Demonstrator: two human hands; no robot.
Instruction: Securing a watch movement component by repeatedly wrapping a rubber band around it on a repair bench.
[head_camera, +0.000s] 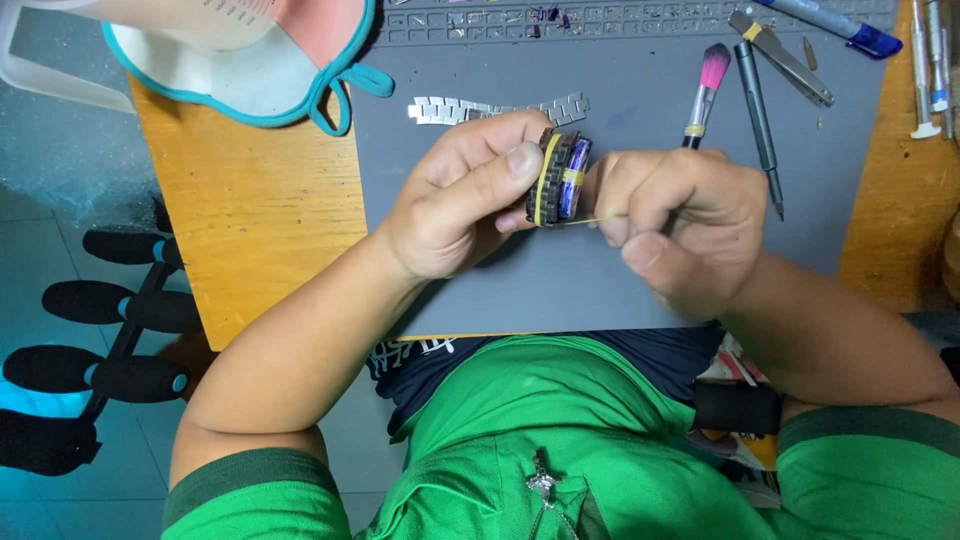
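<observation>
My left hand (460, 195) grips a round watch case (560, 178), held on edge, with a dark toothed rim, a yellow ring and a blue band. My right hand (675, 225) is closed beside it, pinching a thin yellowish strand (585, 221) that runs from the case's lower edge. Both hands hover over a grey work mat (600, 275). A silver metal watch bracelet (495, 108) lies flat on the mat just beyond my left hand.
A pink-tipped brush (705, 85), a dark screwdriver (757, 110), tweezers (780, 55) and a blue pen (835, 25) lie at the mat's far right. A teal-edged cloth (260, 70) and a clear jug (50, 60) sit on the wooden table (250, 220) at left.
</observation>
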